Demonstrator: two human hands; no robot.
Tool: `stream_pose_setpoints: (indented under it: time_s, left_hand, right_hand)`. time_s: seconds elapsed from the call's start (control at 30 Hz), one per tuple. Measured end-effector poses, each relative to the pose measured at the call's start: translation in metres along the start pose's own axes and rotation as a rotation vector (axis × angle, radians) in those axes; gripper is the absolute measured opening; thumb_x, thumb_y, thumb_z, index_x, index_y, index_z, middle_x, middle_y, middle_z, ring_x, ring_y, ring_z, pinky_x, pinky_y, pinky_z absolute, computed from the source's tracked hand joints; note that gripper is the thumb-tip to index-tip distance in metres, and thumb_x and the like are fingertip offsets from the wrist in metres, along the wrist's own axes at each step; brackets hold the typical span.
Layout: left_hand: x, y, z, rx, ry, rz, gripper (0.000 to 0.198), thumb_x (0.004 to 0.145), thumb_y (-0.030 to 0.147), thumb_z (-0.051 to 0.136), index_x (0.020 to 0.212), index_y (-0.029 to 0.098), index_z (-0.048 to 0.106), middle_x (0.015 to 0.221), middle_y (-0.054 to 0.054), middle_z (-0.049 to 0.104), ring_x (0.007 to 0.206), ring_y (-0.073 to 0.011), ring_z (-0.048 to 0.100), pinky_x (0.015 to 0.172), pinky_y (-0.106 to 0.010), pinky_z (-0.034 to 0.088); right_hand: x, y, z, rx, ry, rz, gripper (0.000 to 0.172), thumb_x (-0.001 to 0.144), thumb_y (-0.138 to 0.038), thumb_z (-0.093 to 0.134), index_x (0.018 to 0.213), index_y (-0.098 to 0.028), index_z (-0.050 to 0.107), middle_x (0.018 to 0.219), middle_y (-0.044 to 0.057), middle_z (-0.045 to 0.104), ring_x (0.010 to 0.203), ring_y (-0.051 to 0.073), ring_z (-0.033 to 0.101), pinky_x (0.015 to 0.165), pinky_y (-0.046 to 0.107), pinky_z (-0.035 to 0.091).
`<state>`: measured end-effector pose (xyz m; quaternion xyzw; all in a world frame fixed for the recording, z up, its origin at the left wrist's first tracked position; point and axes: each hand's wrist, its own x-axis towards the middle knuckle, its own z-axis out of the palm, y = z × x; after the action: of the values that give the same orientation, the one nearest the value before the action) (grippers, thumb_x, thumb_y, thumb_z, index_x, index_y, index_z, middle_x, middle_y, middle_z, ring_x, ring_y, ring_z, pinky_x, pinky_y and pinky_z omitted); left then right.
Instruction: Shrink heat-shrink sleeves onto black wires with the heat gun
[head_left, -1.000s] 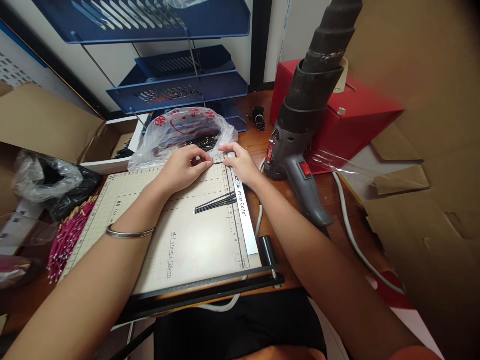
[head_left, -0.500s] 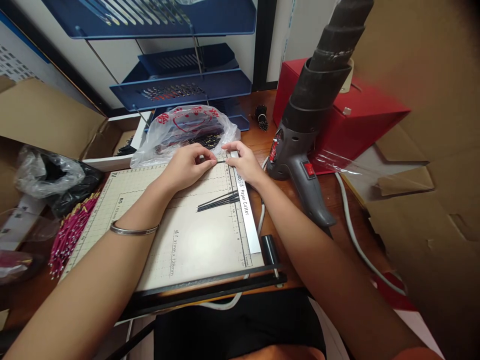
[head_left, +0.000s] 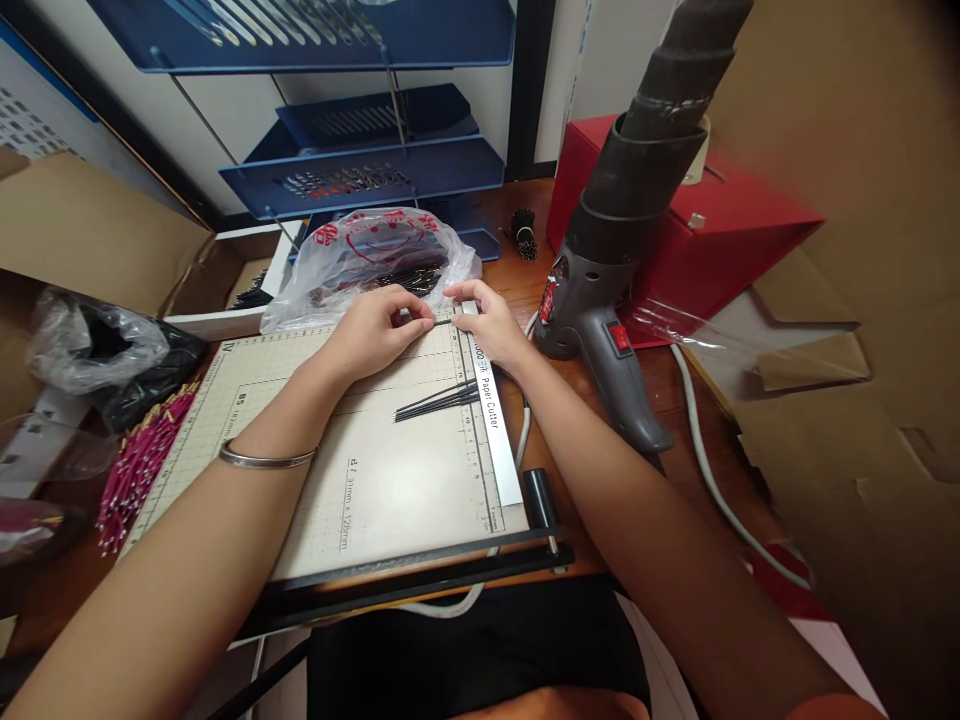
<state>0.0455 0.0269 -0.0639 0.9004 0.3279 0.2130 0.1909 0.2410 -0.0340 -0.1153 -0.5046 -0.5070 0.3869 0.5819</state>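
Both hands are over the far right part of a cream paper cutter board [head_left: 390, 470]. A short length of thin black cord [head_left: 443, 322] spans the gap between my fingertips. My left hand [head_left: 382, 325] pinches one end between thumb and forefinger. At the other end my right hand [head_left: 489, 325] is closed with thumb and fingers on the cord, beside the white "Paper Cutter" strip [head_left: 495, 430]. Nearer to me, a small bunch of black cords [head_left: 431, 402] lies on the board, its right ends at the strip. The cutter's black handle [head_left: 538, 498] sits at the near right corner.
Behind the board lies a clear plastic bag [head_left: 367, 250] holding dark cords. A grey heat gun [head_left: 600, 260] stands at right, in front of a red box [head_left: 750, 220]. Magenta cords [head_left: 146, 470] lie at left. Blue trays [head_left: 360, 180] rise at the back. A white cable [head_left: 705, 470] runs at right.
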Motion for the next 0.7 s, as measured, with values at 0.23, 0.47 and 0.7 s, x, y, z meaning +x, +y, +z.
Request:
stream_pose_setpoints:
  time_s: [0.23, 0.47, 0.7]
  left_hand:
    - [0.0, -0.001, 0.0, 0.01, -0.008, -0.006, 0.03, 0.094, 0.044, 0.067, 0.097, 0.02, 0.083, 0.096, -0.007, 0.076, 0.081, -0.0202, 0.062, 0.082, -0.035, 0.05]
    - [0.0, -0.001, 0.0, 0.006, -0.002, 0.003, 0.029, 0.094, 0.042, 0.067, 0.097, 0.019, 0.084, 0.095, -0.007, 0.076, 0.08, -0.0201, 0.062, 0.081, -0.035, 0.05]
    - [0.0, 0.0, 0.0, 0.007, 0.012, -0.011, 0.029, 0.093, 0.044, 0.069, 0.095, 0.019, 0.084, 0.095, -0.007, 0.077, 0.08, -0.0199, 0.062, 0.08, -0.034, 0.05]
  right_hand:
    - [0.003, 0.004, 0.001, -0.002, -0.004, 0.012, 0.039, 0.068, -0.016, 0.061, 0.106, -0.023, 0.065, 0.125, 0.006, 0.071, 0.129, 0.025, 0.061, 0.126, 0.045, 0.046]
    - [0.002, 0.002, 0.001, 0.005, 0.016, 0.022, 0.037, 0.069, -0.013, 0.061, 0.105, -0.022, 0.066, 0.124, 0.006, 0.07, 0.126, 0.023, 0.062, 0.124, 0.042, 0.047]
    - [-0.005, -0.007, -0.002, -0.147, -0.036, -0.03, 0.01, 0.081, -0.027, 0.074, 0.079, -0.022, 0.067, 0.098, 0.003, 0.071, 0.106, 0.024, 0.065, 0.116, 0.044, 0.05]
